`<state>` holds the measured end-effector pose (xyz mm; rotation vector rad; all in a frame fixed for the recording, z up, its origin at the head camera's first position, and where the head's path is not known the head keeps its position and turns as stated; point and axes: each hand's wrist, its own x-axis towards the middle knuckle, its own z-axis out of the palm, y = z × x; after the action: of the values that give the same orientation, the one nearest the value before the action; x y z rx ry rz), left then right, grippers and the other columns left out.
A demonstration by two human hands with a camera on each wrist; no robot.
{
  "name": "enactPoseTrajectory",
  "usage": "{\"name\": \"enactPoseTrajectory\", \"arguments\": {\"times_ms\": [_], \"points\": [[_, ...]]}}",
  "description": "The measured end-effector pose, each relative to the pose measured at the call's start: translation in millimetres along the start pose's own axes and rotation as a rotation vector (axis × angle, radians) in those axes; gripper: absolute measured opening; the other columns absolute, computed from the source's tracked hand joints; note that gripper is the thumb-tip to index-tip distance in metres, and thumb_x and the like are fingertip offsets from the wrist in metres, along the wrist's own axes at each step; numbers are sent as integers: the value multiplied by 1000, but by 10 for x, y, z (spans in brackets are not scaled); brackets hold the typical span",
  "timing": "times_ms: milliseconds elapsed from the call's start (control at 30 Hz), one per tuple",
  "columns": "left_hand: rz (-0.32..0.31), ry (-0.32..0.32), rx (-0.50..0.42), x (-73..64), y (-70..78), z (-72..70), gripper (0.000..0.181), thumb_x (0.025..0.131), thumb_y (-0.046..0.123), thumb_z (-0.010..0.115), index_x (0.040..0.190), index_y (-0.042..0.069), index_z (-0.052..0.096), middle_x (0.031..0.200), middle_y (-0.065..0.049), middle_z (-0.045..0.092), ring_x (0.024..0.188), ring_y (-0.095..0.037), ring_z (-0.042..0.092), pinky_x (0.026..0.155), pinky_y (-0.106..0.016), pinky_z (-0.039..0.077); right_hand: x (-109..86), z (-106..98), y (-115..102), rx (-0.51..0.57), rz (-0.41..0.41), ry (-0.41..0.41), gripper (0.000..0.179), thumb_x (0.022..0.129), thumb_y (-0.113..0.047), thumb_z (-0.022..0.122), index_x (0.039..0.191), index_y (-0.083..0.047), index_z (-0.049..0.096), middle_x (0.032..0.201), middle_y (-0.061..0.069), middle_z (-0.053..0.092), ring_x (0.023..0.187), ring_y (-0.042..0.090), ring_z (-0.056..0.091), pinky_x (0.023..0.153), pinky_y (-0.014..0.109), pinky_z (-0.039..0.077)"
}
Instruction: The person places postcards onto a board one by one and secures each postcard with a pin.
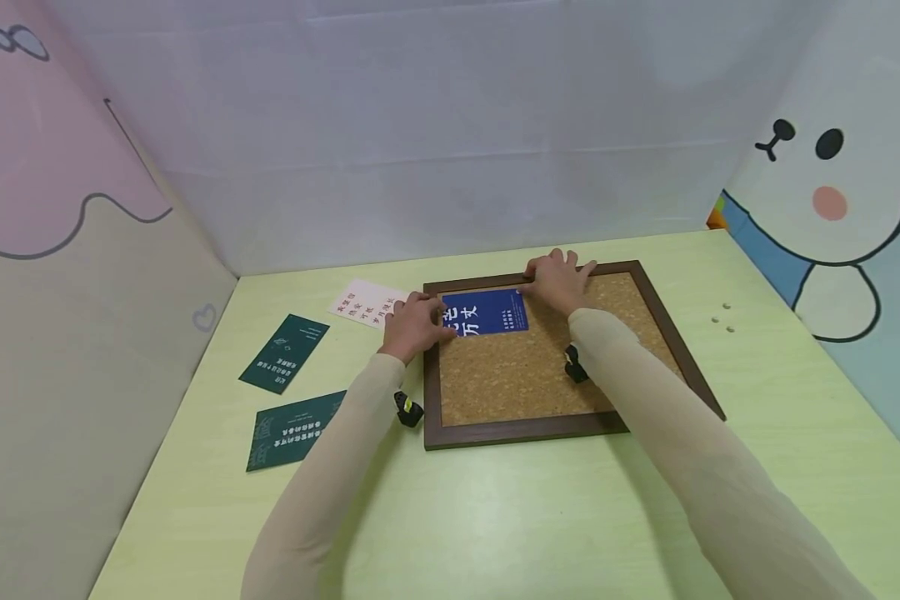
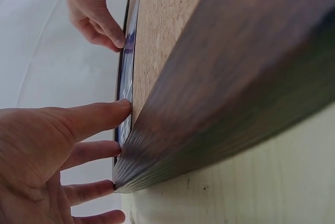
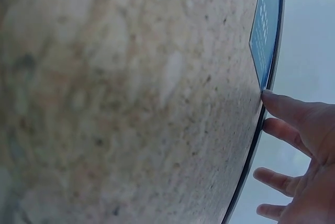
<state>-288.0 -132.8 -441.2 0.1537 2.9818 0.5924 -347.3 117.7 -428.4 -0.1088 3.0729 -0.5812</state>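
A blue card (image 1: 495, 312) with white lettering lies in the upper left corner of a corkboard (image 1: 510, 375) with a dark wooden frame. At the card's left end, my left hand (image 1: 411, 325) touches it with the thumb and a finger, the other fingers spread over the frame's edge. My right hand (image 1: 558, 281) has its thumb at the card's upper right corner, as the right wrist view shows, while its extended fingers reach over the top frame bar. Part of the card's left end is hidden under the left hand in the head view.
Left of the board lie a pale pink card (image 1: 363, 302), a dark green card (image 1: 285, 353) and another green card (image 1: 285, 433), partly covered by the left sleeve. Three small tack-like pieces (image 1: 727, 306) lie on the table right of the board. A pale curtain (image 1: 450, 150) hangs behind.
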Motion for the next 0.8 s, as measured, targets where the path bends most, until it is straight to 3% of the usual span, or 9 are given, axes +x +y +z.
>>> {"name": "enactPoseTrajectory", "arguments": {"times_ms": [367,800], "points": [[0,35,-18,-56,-159,-82,55,85,49,71,132,22,61,146,-10,46,130,-39,42,103,-58,35,13,9,8,10,-4,-3,28,90,-36,70,107,-13,68,129,20,48,137,50,24,106,77,-1],[-112,86,-70,-124,-651,-263,59,86,44,70,135,15,57,143,-16,45,131,-40,39,102,-60,32,-4,-5,-13,12,-3,-8,28,90,-35,70,106,-12,68,128,20,49,135,50,26,106,77,0]]}}
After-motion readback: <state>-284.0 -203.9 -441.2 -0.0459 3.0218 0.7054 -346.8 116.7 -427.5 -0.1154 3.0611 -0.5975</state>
